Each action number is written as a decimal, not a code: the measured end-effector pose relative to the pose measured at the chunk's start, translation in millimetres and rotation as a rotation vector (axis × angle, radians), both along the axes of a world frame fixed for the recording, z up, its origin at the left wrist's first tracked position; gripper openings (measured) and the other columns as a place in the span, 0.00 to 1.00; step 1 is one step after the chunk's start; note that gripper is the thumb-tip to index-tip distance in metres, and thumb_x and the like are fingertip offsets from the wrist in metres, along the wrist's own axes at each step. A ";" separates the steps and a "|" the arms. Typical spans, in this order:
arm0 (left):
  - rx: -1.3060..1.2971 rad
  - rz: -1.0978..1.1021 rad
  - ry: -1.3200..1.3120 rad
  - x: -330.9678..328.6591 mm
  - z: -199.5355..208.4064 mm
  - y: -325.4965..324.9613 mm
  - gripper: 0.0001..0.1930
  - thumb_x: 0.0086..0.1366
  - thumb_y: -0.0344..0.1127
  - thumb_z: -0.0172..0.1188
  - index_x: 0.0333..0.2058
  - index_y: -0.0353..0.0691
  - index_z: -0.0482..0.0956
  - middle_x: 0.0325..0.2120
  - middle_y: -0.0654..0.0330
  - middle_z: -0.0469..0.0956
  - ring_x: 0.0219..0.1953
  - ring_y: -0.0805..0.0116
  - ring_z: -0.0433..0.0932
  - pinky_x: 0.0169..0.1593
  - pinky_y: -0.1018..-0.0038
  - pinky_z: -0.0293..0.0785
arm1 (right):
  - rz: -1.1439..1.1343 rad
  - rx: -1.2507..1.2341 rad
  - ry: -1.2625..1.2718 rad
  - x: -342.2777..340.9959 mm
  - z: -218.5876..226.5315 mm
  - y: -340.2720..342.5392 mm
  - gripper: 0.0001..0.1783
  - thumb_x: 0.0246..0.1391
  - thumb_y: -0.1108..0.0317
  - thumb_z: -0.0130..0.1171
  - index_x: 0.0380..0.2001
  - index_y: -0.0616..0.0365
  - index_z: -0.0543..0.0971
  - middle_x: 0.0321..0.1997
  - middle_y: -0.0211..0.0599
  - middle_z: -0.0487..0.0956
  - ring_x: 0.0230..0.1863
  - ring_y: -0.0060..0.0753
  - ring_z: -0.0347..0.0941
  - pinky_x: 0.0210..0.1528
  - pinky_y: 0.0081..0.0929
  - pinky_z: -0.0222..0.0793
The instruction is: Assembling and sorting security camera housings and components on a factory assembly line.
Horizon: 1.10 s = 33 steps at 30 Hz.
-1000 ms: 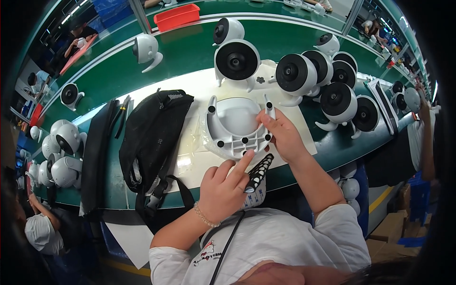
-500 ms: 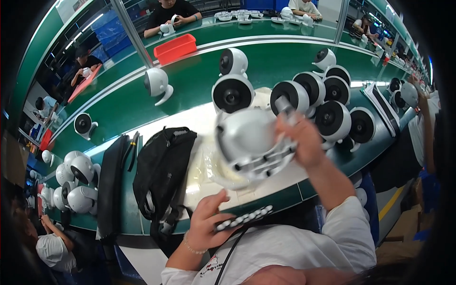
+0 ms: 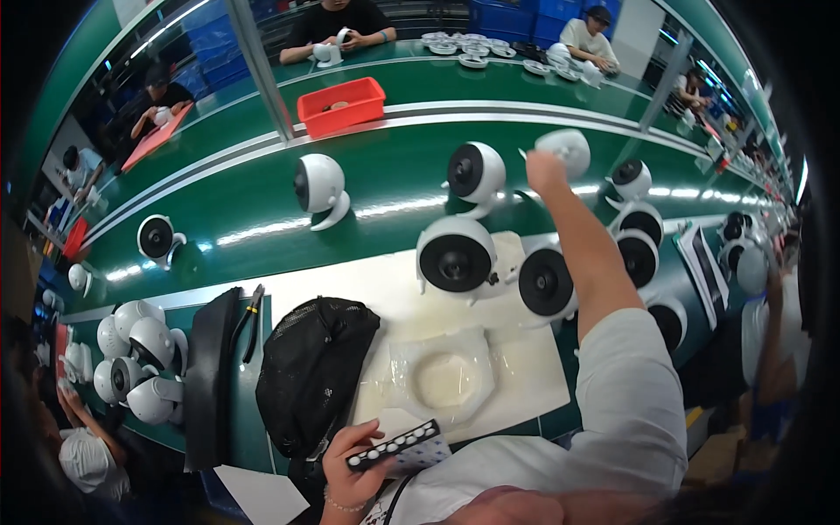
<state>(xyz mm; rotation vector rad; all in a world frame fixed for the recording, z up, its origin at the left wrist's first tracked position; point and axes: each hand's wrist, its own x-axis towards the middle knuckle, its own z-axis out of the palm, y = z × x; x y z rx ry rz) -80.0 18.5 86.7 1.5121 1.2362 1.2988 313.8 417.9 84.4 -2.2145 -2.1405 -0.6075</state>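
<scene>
My right hand reaches far out over the green surface, closed on a blurred white ball-shaped camera; the grip itself is partly hidden by the back of my hand. Low and near my body, my left hand grips a black strip with white round pads. A paler patterned piece shows under that strip. Between my arms, a translucent ring-shaped holder lies on the cream mat. Just beyond it sits a large white camera with a black round face.
More white cameras stand along the green belt and under my right arm. A black bag, pliers and a black padded strip lie to the left. A red bin stands beyond the belt. Other people work around.
My right hand has carried the white camera from above the mat away to the far belt. My left hand has dropped lower and leftward with the strip. The ring-shaped holder is now uncovered.
</scene>
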 end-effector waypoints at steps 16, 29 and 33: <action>-0.468 0.328 0.000 -80.6 39.7 112.0 0.14 0.51 0.29 0.60 0.37 0.31 0.74 0.30 0.63 0.75 0.32 0.77 0.71 0.36 0.78 0.68 | -0.004 -0.938 0.134 -27.1 37.3 -38.3 0.14 0.41 0.58 0.52 0.24 0.56 0.80 0.32 0.43 0.78 0.37 0.39 0.75 0.38 0.31 0.70; -0.114 0.213 0.952 -73.4 37.9 219.4 0.43 0.40 0.42 0.70 0.53 0.35 0.59 0.56 0.46 0.56 0.56 0.49 0.58 0.55 0.63 0.60 | 0.043 -0.160 0.957 -10.0 31.2 9.4 0.48 0.26 0.54 0.70 0.54 0.57 0.61 0.53 0.51 0.65 0.53 0.46 0.63 0.55 0.34 0.59; 0.117 0.162 0.939 -17.9 47.5 307.6 0.40 0.42 0.41 0.68 0.53 0.35 0.59 0.57 0.46 0.53 0.56 0.48 0.58 0.56 0.63 0.59 | 0.339 0.237 0.797 -23.9 100.8 -56.3 0.43 0.30 0.60 0.69 0.53 0.56 0.63 0.53 0.48 0.64 0.53 0.48 0.62 0.56 0.33 0.58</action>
